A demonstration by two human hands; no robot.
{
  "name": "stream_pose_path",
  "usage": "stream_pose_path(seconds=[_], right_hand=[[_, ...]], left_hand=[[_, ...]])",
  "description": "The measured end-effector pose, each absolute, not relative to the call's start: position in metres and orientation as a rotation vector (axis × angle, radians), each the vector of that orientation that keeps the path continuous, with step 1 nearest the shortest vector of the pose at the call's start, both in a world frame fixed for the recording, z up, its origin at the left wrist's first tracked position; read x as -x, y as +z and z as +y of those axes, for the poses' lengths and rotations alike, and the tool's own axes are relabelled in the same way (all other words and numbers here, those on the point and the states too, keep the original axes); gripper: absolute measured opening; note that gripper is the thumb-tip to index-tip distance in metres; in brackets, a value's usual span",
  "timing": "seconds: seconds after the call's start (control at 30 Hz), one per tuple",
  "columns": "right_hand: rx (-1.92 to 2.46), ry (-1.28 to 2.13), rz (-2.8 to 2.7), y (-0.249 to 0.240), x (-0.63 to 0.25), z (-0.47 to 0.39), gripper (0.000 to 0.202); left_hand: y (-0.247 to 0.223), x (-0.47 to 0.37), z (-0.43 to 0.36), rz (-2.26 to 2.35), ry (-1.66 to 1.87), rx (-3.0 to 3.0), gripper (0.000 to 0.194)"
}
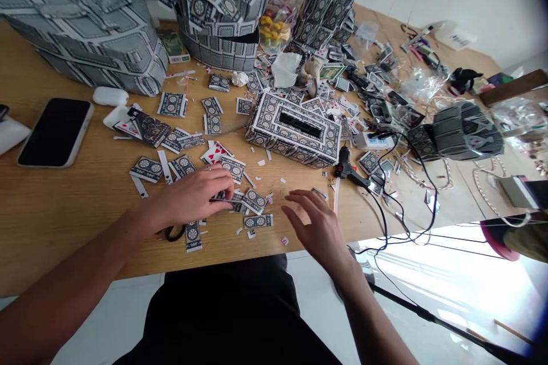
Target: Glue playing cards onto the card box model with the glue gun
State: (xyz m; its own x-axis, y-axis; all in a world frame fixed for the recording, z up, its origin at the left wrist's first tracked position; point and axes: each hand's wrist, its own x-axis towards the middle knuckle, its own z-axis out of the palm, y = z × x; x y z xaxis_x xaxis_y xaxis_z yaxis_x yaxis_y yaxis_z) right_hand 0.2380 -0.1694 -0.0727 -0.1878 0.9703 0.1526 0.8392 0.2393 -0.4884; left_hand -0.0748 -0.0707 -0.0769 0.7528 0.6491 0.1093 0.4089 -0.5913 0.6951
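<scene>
My left hand (201,191) is curled over a scatter of cut and folded playing cards, with a dark patterned card piece (219,197) between its thumb and fingers, partly hidden. Just beyond its fingertips lie a folded playing card (254,201) and a narrow card strip (258,222). Below the wrist, a black scissors handle (174,232) sticks out beside another folded card (193,236). My right hand (314,225) hovers at the table's front edge, its fingers apart and nothing in them. Ahead of both hands stands a box covered in playing cards (295,128), with a dark slot on top.
A black glue gun (351,170) lies right of the box, its cables trailing over the edge. A phone (55,132) and white earbud case (110,96) are at left. Large card-woven bags (85,34) and a lidded card basket (218,40) stand behind.
</scene>
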Motion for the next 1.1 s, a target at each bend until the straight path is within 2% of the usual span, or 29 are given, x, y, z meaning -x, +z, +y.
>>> stream_pose_path(seconds=[0.2,0.37,0.53,0.7,0.77,0.93,1.0,1.1], right_hand=[[1.582,0.602,-2.164,-0.078,-0.190,-0.158,0.033],[1.602,0.729,-2.103,-0.078,-0.186,-0.151,0.034],[1.572,1.045,-1.656,-0.065,-0.194,-0.145,0.038],[1.333,1.516,-1.237,-0.057,-0.189,-0.117,0.053],[1.284,1.595,-1.203,-0.058,-0.185,-0.100,0.055],[1.166,1.702,-1.230,-0.067,-0.169,-0.071,0.050],[1.110,1.770,-1.232,-0.070,-0.162,-0.067,0.050],[1.086,1.793,-1.234,-0.071,-0.155,-0.068,0.054]], left_hand=[[-0.076,0.079,-0.064,1.110,0.768,-2.044,0.020],[-0.085,0.082,-0.059,1.211,0.861,-2.219,0.018],[-0.090,0.081,-0.058,1.213,0.889,-2.409,0.015],[-0.086,0.078,-0.062,1.154,0.913,-2.453,0.017],[-0.084,0.078,-0.065,1.086,0.895,-2.437,0.025],[-0.084,0.077,-0.070,0.966,0.900,-2.469,0.070],[-0.085,0.076,-0.070,0.958,0.921,-2.469,0.073],[-0.085,0.077,-0.069,0.985,0.966,-2.447,0.063]])
